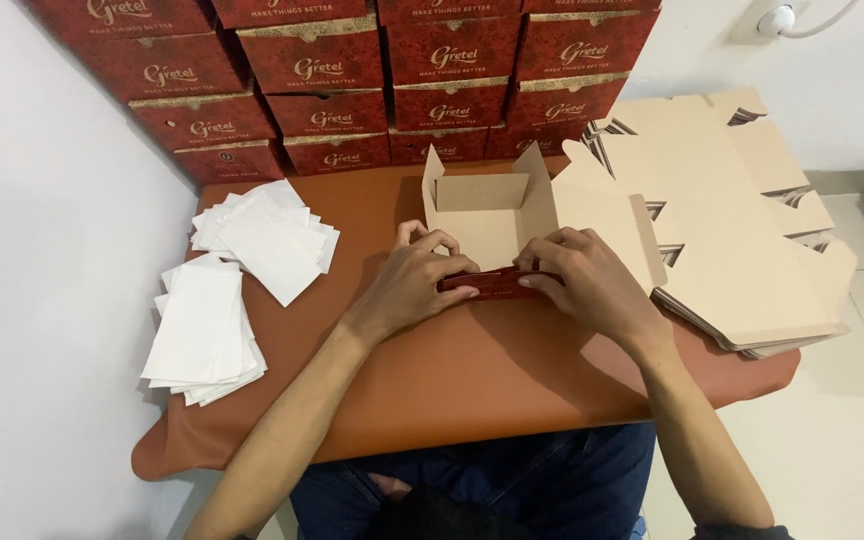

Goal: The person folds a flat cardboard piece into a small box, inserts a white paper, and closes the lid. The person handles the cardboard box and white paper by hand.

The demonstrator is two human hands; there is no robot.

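1. White walls meet at a corner behind a rust-brown tabletop, where finished red boxes are stacked
2. Your left hand and right hand both pinch the red front flap of a half-folded cardboard box at the table's middle, fingers clamped on it
3. Flat unfolded box blanks lie stacked just right of it
4. Two heaps of white paper sheets lie well apart to the left
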